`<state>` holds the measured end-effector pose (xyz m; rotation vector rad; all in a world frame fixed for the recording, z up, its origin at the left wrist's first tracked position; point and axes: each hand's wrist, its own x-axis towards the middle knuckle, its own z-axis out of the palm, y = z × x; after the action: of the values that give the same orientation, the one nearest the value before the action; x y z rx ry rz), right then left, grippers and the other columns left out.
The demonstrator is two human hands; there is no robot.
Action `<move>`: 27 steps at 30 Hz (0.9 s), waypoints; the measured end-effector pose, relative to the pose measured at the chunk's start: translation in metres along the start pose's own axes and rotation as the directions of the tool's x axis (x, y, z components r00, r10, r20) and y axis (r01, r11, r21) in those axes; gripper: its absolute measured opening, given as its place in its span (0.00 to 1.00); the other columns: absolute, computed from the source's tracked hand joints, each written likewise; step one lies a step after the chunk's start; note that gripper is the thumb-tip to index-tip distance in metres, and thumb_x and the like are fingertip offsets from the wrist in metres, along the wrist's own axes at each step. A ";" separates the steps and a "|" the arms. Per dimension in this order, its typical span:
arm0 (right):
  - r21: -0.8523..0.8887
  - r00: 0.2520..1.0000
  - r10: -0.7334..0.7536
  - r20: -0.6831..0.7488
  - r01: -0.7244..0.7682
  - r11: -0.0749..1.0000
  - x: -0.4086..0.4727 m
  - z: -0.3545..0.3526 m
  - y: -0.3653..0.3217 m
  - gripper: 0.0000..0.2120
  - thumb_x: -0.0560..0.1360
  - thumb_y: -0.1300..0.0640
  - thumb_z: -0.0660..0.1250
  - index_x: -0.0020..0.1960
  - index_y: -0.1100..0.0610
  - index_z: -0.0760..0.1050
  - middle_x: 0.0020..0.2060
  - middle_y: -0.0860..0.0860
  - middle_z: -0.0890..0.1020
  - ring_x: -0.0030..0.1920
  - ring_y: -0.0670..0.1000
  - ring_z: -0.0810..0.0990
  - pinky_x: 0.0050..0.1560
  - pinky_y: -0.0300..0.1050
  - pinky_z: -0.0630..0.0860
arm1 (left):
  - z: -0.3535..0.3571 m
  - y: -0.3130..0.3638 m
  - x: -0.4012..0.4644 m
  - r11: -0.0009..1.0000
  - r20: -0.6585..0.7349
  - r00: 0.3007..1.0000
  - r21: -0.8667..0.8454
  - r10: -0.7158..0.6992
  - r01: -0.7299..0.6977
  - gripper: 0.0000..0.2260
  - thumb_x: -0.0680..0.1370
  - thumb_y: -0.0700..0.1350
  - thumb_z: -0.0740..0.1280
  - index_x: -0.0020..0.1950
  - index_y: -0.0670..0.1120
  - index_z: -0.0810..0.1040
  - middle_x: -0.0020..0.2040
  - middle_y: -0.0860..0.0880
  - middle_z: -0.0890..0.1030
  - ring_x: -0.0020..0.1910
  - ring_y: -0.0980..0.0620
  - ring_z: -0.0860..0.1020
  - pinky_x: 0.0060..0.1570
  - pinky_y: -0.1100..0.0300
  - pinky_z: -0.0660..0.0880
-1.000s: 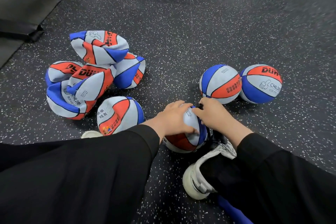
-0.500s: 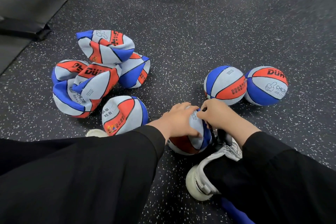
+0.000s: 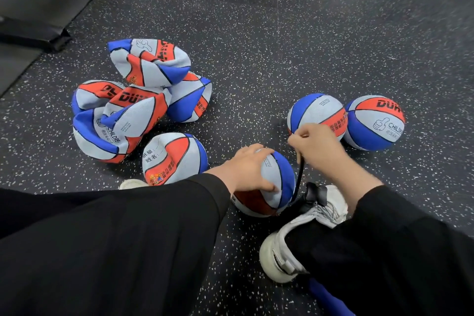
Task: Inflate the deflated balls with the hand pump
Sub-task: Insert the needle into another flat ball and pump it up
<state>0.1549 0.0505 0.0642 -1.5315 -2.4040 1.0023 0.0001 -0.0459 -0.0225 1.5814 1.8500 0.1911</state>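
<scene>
The ball under the left hand (image 3: 250, 167) lies at the centre. Crumpled balls (image 3: 133, 102) pile at ten o'clock, one rounder ball (image 3: 174, 159) beside them at nine. Two full balls (image 3: 346, 120) touch at two o'clock. A shoe (image 3: 302, 236) lies at five.

Blue pump (image 3: 331, 299), perhaps, mostly behind leg.
</scene>
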 end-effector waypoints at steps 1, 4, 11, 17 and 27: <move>0.005 0.999 -0.004 0.048 0.004 1.000 0.003 -0.012 -0.005 0.09 0.72 0.57 0.65 0.36 0.61 0.77 0.29 0.55 0.83 0.30 0.53 0.75 0.34 0.46 0.74 | 0.000 -0.003 -0.001 1.000 -0.002 1.000 -0.011 -0.001 0.001 0.52 0.62 0.71 0.73 0.81 0.58 0.55 0.81 0.50 0.54 0.81 0.44 0.51 0.77 0.41 0.57; 0.004 0.987 -0.023 0.160 0.023 1.000 0.000 -0.032 -0.010 0.10 0.78 0.58 0.65 0.40 0.61 0.79 0.31 0.53 0.85 0.30 0.52 0.79 0.29 0.40 0.73 | 0.004 -0.004 -0.002 0.999 -0.018 1.000 -0.032 0.005 -0.005 0.56 0.58 0.75 0.69 0.82 0.59 0.54 0.82 0.50 0.53 0.81 0.45 0.51 0.78 0.41 0.56; 0.288 0.997 0.077 -0.010 -0.070 0.955 -0.010 -0.023 0.006 0.08 0.79 0.56 0.65 0.49 0.59 0.80 0.32 0.54 0.85 0.34 0.55 0.78 0.34 0.45 0.70 | -0.002 0.003 -0.015 0.965 -0.068 0.991 -0.245 -0.116 0.096 0.55 0.67 0.63 0.79 0.84 0.53 0.50 0.83 0.47 0.52 0.82 0.46 0.51 0.79 0.49 0.53; 0.538 0.987 0.157 0.031 -0.149 0.829 -0.009 -0.020 0.015 0.11 0.78 0.56 0.69 0.59 0.57 0.76 0.34 0.54 0.83 0.35 0.53 0.83 0.35 0.43 0.74 | -0.002 -0.008 -0.020 0.677 0.047 0.906 -0.648 -0.421 0.348 0.64 0.56 0.68 0.79 0.84 0.54 0.47 0.81 0.46 0.59 0.78 0.43 0.62 0.76 0.44 0.63; 0.625 0.973 0.211 0.098 -0.225 0.747 -0.016 -0.010 0.021 0.13 0.79 0.50 0.68 0.62 0.53 0.74 0.41 0.54 0.83 0.39 0.53 0.83 0.40 0.47 0.79 | 0.005 -0.016 -0.012 0.240 0.070 0.778 -0.931 -0.625 0.276 0.47 0.67 0.65 0.77 0.79 0.53 0.59 0.70 0.48 0.71 0.63 0.43 0.73 0.61 0.48 0.72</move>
<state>0.1829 0.0477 0.0634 -1.5318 -1.6191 1.6635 -0.0095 -0.0623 -0.0294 0.1522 1.7921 1.0645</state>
